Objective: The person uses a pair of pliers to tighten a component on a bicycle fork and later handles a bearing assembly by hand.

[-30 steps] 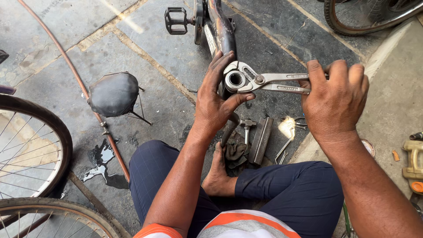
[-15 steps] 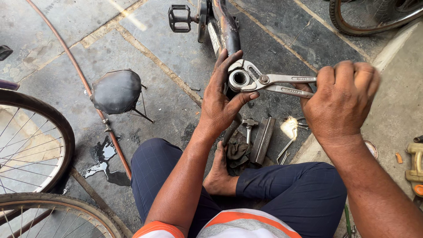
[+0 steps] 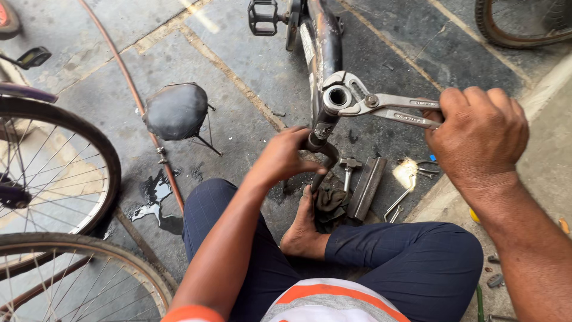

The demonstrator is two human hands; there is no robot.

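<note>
A dark bicycle frame (image 3: pixel 320 42) lies on the stone floor in front of me, with its open tube end (image 3: pixel 336 96) facing up. My right hand (image 3: pixel 476 134) grips the handles of silver slip-joint pliers (image 3: pixel 381 104), whose jaws clamp around that tube end. My left hand (image 3: pixel 283 158) sits lower, closed on the frame's curved tube just under the pliers; it is motion-blurred. I sit cross-legged in dark blue trousers, one bare foot (image 3: pixel 302 229) by the frame.
A black saddle (image 3: pixel 176 110) on a thin brown tube lies at the left. Bicycle wheels (image 3: pixel 53 197) stand at the far left and another wheel (image 3: pixel 518 24) at top right. A pedal (image 3: pixel 263 16), a metal bar (image 3: pixel 366 188), a rag and small tools lie on the floor.
My left hand has dropped from beside the pliers' jaws down to the frame tube below. The pliers and my right hand stay clamped on the tube end.
</note>
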